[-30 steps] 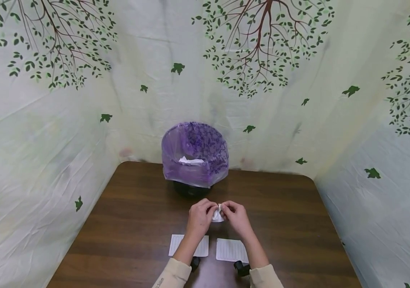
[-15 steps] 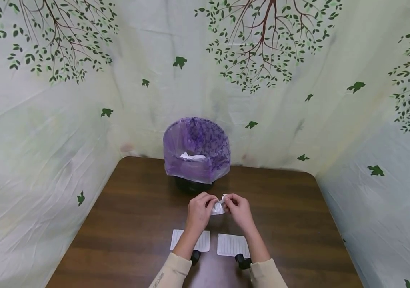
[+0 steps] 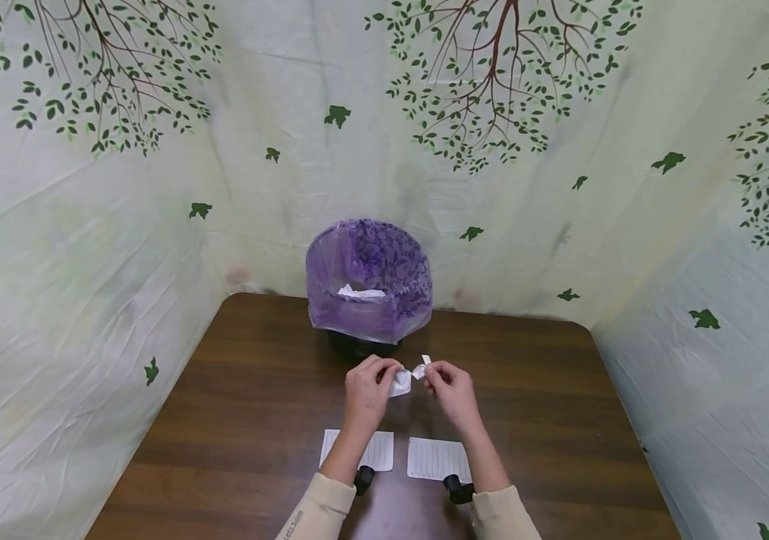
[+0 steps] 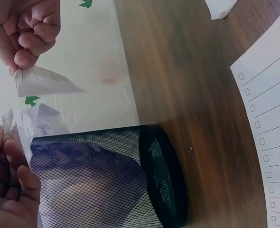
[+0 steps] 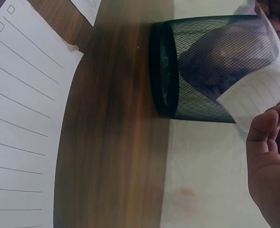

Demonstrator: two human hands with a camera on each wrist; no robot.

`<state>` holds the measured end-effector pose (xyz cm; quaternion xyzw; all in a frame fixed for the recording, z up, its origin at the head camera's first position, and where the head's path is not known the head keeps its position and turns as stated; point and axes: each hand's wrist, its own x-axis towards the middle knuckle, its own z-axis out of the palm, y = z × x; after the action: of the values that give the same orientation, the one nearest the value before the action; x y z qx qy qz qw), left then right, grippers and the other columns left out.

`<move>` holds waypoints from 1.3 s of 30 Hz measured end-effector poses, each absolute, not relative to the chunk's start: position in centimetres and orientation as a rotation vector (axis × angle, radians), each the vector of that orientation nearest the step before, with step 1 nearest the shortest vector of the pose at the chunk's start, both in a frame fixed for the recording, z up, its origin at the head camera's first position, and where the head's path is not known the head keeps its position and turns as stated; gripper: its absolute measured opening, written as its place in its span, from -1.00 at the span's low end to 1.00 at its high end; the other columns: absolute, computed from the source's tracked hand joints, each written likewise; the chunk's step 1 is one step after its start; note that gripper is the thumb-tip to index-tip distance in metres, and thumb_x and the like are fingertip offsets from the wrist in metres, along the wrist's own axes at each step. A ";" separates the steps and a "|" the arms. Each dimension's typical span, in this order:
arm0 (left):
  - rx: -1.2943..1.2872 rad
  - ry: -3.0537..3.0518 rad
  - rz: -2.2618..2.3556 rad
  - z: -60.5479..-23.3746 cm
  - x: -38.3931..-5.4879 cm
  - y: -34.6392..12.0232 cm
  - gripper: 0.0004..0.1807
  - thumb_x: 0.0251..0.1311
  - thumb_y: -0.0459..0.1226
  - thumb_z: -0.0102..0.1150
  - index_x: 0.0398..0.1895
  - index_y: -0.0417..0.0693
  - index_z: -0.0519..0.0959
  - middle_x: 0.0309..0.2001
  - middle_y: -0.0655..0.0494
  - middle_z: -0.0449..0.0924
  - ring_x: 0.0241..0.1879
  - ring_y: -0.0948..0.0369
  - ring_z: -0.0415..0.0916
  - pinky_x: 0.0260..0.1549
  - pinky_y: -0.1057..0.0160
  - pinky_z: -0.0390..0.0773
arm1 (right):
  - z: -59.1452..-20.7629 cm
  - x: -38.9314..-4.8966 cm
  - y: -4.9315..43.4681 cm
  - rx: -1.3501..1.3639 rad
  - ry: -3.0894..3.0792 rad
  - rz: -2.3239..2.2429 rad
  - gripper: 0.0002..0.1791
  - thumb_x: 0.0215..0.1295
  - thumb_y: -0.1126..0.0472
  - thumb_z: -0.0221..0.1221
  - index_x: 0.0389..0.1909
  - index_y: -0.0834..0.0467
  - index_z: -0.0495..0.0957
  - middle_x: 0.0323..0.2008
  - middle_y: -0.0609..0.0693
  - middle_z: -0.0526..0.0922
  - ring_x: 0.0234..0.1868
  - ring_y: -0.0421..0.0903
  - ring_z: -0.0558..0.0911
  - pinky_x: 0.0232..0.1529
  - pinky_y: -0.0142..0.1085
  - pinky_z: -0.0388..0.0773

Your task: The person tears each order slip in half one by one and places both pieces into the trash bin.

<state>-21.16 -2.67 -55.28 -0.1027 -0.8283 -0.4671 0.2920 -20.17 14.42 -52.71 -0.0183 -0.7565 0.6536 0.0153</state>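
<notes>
My left hand (image 3: 365, 396) pinches a crumpled piece of lined white paper (image 3: 401, 383) between thumb and fingertips, in front of the bin. To its right, my right hand (image 3: 453, 394) pinches a smaller torn piece of paper (image 3: 421, 370). The two pieces nearly meet; a narrow gap shows between them. In the right wrist view a lined sheet (image 5: 257, 92) with small boxes stands out from the right fingers, and the left fingers (image 5: 277, 19) are partly cut off by the frame. In the left wrist view the right hand (image 4: 28, 33) holds a lined piece (image 4: 42, 83).
A black mesh bin (image 4: 97, 185) with a purple liner (image 3: 367, 322) stands at the table's back; white paper (image 3: 361, 292) lies inside. Two lined cards (image 3: 377, 451) (image 3: 438, 459) lie below the hands. Black wrist mounts (image 3: 457, 489) sit under the forearms. A leaf-patterned curtain (image 3: 262, 247) surrounds the table (image 3: 533, 435).
The paper between the hands has come apart into two pieces. My left hand has shifted slightly left with its piece; the right has moved slightly right with the smaller one.
</notes>
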 end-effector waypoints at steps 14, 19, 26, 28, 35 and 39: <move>-0.165 -2.148 -1.301 -54.8 -21.6 -4.6 -0.95 0.23 -0.35 0.49 -0.38 -0.14 0.82 -0.46 0.08 0.75 -0.52 0.29 0.49 -0.48 0.44 0.47 | -55.3 -21.4 15.7 -0.131 -2.336 2.025 -0.80 0.52 0.35 0.21 -0.19 0.47 0.64 -0.50 0.02 0.62 -0.48 -0.18 0.53 -0.38 -0.40 0.55; -0.160 -2.148 -1.297 -54.5 -21.5 -5.2 -0.96 0.23 -0.38 0.49 -0.38 -0.14 0.81 -0.47 0.09 0.73 -0.50 0.29 0.50 -0.47 0.39 0.52 | -56.4 -21.8 16.6 -0.144 -2.321 1.993 -0.78 0.53 0.29 0.23 -0.19 0.43 0.65 -0.51 -0.06 0.60 -0.49 -0.24 0.52 -0.40 -0.43 0.52; -0.201 -2.155 -1.293 -54.5 -21.3 -5.9 -0.95 0.22 -0.39 0.50 -0.37 -0.08 0.81 -0.48 0.14 0.69 -0.49 0.33 0.49 -0.47 0.45 0.49 | -56.5 -21.7 17.3 -0.191 -2.261 2.039 -0.78 0.54 0.27 0.22 -0.17 0.42 0.63 -0.52 -0.10 0.57 -0.50 -0.24 0.52 -0.41 -0.41 0.51; -0.222 -2.158 -1.297 -54.3 -21.2 -6.0 -0.94 0.23 -0.39 0.49 -0.36 -0.07 0.80 -0.48 0.16 0.69 -0.48 0.35 0.48 -0.48 0.48 0.48 | -56.2 -21.6 17.4 -0.191 -2.243 2.043 -0.78 0.54 0.28 0.22 -0.16 0.43 0.62 -0.52 -0.09 0.57 -0.50 -0.23 0.52 -0.41 -0.41 0.51; -0.374 -2.055 -1.303 -51.3 -20.6 -6.3 -0.93 0.24 -0.42 0.47 -0.34 -0.08 0.78 -0.47 0.15 0.66 -0.52 0.34 0.43 -0.52 0.50 0.40 | -53.0 -21.4 17.0 -0.126 -2.190 1.973 -0.82 0.52 0.31 0.21 -0.16 0.41 0.64 -0.51 -0.07 0.59 -0.50 -0.23 0.54 -0.41 -0.42 0.53; -0.446 -1.963 -1.269 -48.5 -21.0 -6.8 -0.94 0.25 -0.42 0.46 -0.34 -0.12 0.77 -0.50 0.11 0.65 -0.56 0.27 0.40 -0.55 0.48 0.33 | -49.8 -21.7 16.4 -0.013 -2.155 1.916 -0.84 0.51 0.34 0.21 -0.18 0.40 0.65 -0.50 -0.09 0.60 -0.47 -0.19 0.57 -0.41 -0.44 0.54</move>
<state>-20.95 -6.77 -48.51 -0.1740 -0.7658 -0.4951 0.3717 -21.74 16.40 -49.77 -0.0044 -0.7411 0.6590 0.1286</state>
